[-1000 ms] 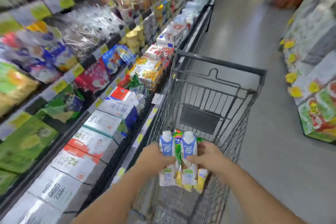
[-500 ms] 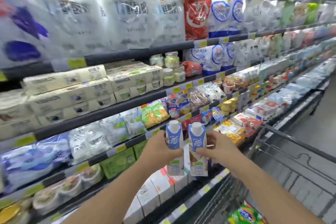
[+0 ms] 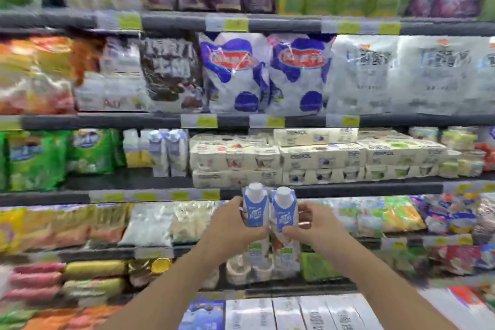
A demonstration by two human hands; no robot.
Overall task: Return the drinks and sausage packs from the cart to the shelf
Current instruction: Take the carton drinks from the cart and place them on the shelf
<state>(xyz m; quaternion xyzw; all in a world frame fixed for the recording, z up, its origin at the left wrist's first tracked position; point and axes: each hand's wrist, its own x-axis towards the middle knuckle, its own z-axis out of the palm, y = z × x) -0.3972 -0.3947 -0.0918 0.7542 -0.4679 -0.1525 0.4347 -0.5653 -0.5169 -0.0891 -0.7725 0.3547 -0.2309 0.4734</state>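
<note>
Two tall blue-and-white drink cartons with white caps stand side by side and upright in front of me. My left hand (image 3: 232,225) grips the left drink carton (image 3: 255,211), and my right hand (image 3: 312,224) grips the right drink carton (image 3: 285,213). Both are held up in front of the shelf edge (image 3: 348,191) at the middle of the view. Matching blue-and-white cartons (image 3: 168,153) stand on that shelf up and to the left. The cart and the sausage packs are out of view.
A tall chilled shelf unit fills the view. White yoghurt multipacks (image 3: 308,158) sit right of the matching cartons, green bags (image 3: 37,158) at the left. Blue-spotted milk bags (image 3: 265,75) hang one level higher. White boxes (image 3: 294,313) line the bottom.
My view has swung left from the cart and aisle to face the shelves squarely. Both hands have lifted the two cartons out of the cart and up to shelf height.
</note>
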